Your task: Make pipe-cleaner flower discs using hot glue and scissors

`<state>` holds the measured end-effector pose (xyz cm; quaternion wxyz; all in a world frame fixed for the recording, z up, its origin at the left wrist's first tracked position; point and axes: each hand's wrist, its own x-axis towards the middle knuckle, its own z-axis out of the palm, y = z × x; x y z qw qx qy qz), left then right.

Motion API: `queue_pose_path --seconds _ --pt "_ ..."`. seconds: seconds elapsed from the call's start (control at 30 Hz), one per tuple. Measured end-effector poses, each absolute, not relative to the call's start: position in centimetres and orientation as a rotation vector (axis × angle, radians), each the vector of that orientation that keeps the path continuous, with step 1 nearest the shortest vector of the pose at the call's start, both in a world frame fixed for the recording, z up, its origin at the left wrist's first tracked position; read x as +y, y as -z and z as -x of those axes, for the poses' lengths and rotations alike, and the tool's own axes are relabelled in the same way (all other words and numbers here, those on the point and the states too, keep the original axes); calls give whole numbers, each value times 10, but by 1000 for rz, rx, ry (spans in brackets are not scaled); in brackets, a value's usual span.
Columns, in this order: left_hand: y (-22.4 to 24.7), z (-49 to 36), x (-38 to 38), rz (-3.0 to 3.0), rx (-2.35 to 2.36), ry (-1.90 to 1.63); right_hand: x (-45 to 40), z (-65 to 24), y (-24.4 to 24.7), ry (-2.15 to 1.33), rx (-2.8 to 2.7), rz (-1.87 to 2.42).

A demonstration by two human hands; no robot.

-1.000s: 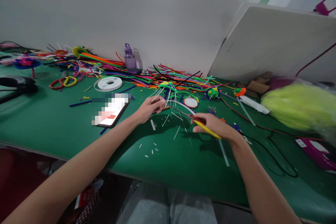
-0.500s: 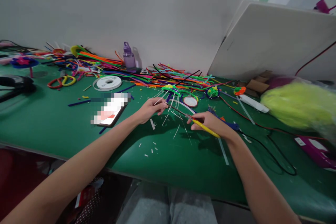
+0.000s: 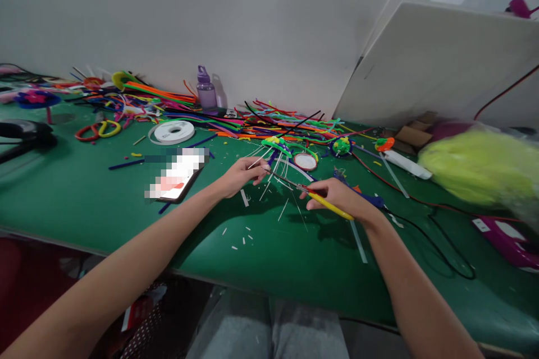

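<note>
A small dome of green and yellow pipe cleaners (image 3: 278, 146) has thin white ribbon strands (image 3: 283, 171) fanning out below it and a dark blue stem beneath. My left hand (image 3: 246, 175) is closed in a pinch on the strands just under the dome's left side. Scissors (image 3: 330, 206) with yellow and red handles sit in my right hand (image 3: 337, 196), which is closed around them. Their blades point left, and the tips reach the strands beside my left fingertips. Whether the blades are parted is hard to make out.
Small white clippings (image 3: 243, 240) lie on the green table (image 3: 269, 269) in front. To the left are a phone (image 3: 179, 176), a ribbon spool (image 3: 174, 132) and a second pair of scissors (image 3: 99, 130). Loose pipe cleaners and a purple bottle (image 3: 206, 90) line the back.
The hands, scissors and dome stay almost in place. The whole view has shifted very slightly.
</note>
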<state>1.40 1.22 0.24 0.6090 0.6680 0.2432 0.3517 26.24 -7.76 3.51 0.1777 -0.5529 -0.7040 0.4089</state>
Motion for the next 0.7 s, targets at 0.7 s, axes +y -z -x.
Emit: queue_pose_path --seconds 0.7 --pt "-2 -12 16 -1545 624 -914 -80 -271 -34 -1386 -2100 1398"
